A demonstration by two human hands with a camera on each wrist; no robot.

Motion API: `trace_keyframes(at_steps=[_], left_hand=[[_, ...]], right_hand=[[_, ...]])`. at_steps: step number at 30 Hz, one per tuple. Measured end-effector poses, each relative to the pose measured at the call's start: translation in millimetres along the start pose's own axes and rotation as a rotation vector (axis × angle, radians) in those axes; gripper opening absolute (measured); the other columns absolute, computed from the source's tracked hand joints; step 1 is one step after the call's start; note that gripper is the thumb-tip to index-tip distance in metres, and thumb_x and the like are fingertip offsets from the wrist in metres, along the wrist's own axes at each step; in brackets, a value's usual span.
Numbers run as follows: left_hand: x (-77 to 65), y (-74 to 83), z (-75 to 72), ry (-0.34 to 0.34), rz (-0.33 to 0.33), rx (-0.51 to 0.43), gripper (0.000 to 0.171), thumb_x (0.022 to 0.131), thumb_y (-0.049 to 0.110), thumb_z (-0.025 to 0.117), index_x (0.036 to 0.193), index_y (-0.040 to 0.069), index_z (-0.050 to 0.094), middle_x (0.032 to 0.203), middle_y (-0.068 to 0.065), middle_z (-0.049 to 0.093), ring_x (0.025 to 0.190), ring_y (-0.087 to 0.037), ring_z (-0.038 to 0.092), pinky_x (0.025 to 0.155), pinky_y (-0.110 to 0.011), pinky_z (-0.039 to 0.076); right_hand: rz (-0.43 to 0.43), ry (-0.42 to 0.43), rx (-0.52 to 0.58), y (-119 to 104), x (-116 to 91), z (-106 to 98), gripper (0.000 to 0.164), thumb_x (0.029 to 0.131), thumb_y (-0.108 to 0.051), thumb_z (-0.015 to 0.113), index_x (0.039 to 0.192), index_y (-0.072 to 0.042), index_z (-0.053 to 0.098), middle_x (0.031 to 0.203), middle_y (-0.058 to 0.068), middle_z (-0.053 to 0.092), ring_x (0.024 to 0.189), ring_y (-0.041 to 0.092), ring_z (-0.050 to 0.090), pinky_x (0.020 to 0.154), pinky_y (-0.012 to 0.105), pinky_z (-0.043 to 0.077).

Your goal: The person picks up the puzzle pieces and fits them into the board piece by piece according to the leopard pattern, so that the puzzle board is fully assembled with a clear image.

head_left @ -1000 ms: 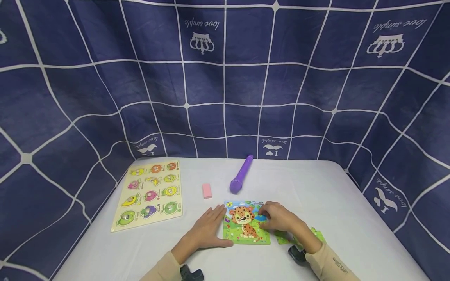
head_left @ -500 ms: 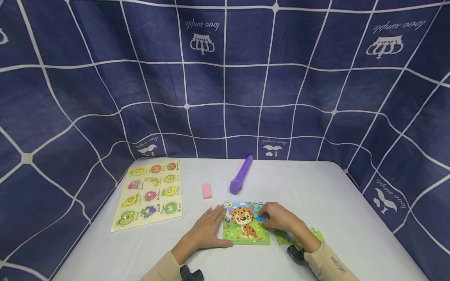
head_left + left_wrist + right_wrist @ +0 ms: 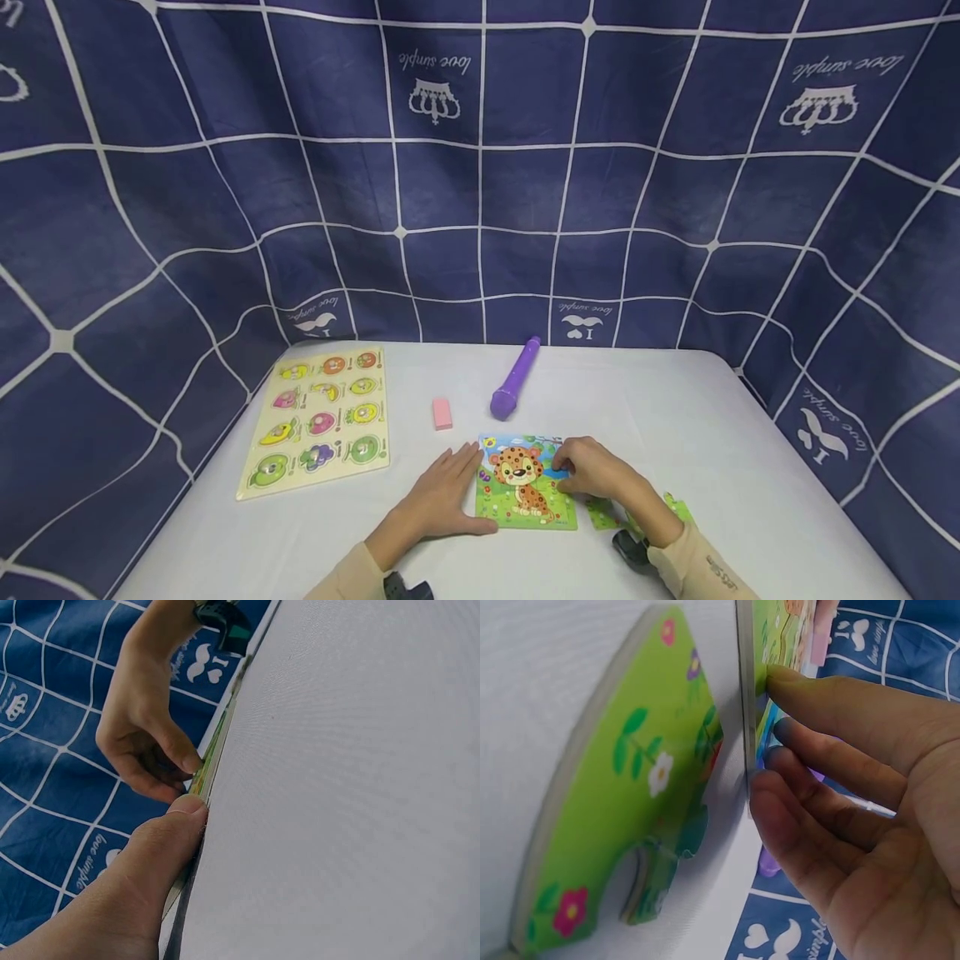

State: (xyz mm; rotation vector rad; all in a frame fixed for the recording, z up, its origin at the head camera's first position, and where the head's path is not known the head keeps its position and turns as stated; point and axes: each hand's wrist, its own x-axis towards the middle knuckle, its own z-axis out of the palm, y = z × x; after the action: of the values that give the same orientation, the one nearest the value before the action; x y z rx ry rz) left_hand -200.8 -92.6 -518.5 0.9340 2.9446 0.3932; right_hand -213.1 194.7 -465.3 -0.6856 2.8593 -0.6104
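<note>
A square jigsaw puzzle (image 3: 521, 483) with a spotted leopard cub lies on the white table. My left hand (image 3: 442, 496) rests at its left side, fingers straight, with the thumb touching the lower left edge. Over the puzzle's right side, my right hand (image 3: 596, 471) has its fingers curled. In the right wrist view, its thumb and fingertips pinch a jigsaw puzzle piece at the right edge, mostly hidden by the fingers. Loose green jigsaw pieces (image 3: 602, 514) lie right of the puzzle, partly under the right forearm; one flowered piece (image 3: 577, 825) shows close up there.
Behind the puzzle are a pink block (image 3: 442, 414) and a purple toy microphone (image 3: 516, 379). A wooden fruit peg board (image 3: 251, 483) stretches along the table's left side. A dark blue checked cloth (image 3: 525, 183) hangs around the table's back and sides.
The head view has tilted slightly, so everything sits a little lower. My right thumb has shifted slightly to the right at the puzzle's edge; the left hand has stayed in place.
</note>
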Motion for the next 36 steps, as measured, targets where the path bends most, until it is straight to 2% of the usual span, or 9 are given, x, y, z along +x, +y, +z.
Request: trace_keyframes(at_steps=[6, 12, 19, 30, 36], left_hand=[[0.9, 0.0, 1.9, -0.013, -0.013, 0.015, 0.120, 0.069, 0.091, 0.048, 0.155, 0.009, 0.026, 0.162, -0.008, 0.025, 0.150, -0.023, 0.024, 0.123, -0.044, 0.022], [1.4, 2.4, 1.7, -0.019, -0.016, 0.000, 0.120, 0.070, 0.090, 0.047, 0.155, 0.008, 0.025, 0.163, -0.009, 0.023, 0.151, -0.024, 0.023, 0.124, -0.045, 0.022], [1.4, 2.5, 0.7, -0.025, -0.022, 0.003, 0.119, 0.071, 0.090, 0.046, 0.155, 0.008, 0.025, 0.163, -0.009, 0.022, 0.151, -0.024, 0.022, 0.124, -0.045, 0.021], [0.6, 3.2, -0.8, -0.025, -0.028, -0.003, 0.119, 0.071, 0.090, 0.046, 0.155, 0.008, 0.024, 0.163, -0.009, 0.023, 0.151, -0.023, 0.023, 0.124, -0.045, 0.021], [1.1, 2.6, 0.0, -0.023, -0.024, -0.004, 0.119, 0.071, 0.090, 0.046, 0.155, 0.008, 0.024, 0.163, -0.008, 0.023, 0.151, -0.023, 0.024, 0.124, -0.045, 0.022]], right_hand=[[-0.037, -0.001, 0.044, 3, -4, -7, 0.026, 0.076, -0.016, 0.082, 0.098, -0.005, 0.074, 0.086, -0.002, 0.065, 0.072, 0.008, 0.051, 0.062, 0.020, 0.046], [0.005, 0.062, 0.051, 12, -9, -20, 0.034, 0.073, -0.019, 0.084, 0.101, -0.005, 0.071, 0.087, -0.002, 0.065, 0.077, 0.011, 0.053, 0.065, 0.022, 0.047], [0.028, 0.080, 0.025, 18, -13, -26, 0.038, 0.071, -0.020, 0.085, 0.103, -0.004, 0.070, 0.083, -0.002, 0.061, 0.075, 0.012, 0.051, 0.063, 0.021, 0.046], [0.099, 0.048, 0.046, 23, -28, -32, 0.046, 0.068, -0.021, 0.088, 0.107, -0.006, 0.069, 0.084, -0.003, 0.060, 0.077, 0.012, 0.050, 0.064, 0.022, 0.045], [0.124, -0.002, 0.097, 27, -40, -33, 0.052, 0.065, -0.020, 0.089, 0.110, -0.004, 0.068, 0.086, -0.001, 0.061, 0.078, 0.015, 0.051, 0.063, 0.022, 0.045]])
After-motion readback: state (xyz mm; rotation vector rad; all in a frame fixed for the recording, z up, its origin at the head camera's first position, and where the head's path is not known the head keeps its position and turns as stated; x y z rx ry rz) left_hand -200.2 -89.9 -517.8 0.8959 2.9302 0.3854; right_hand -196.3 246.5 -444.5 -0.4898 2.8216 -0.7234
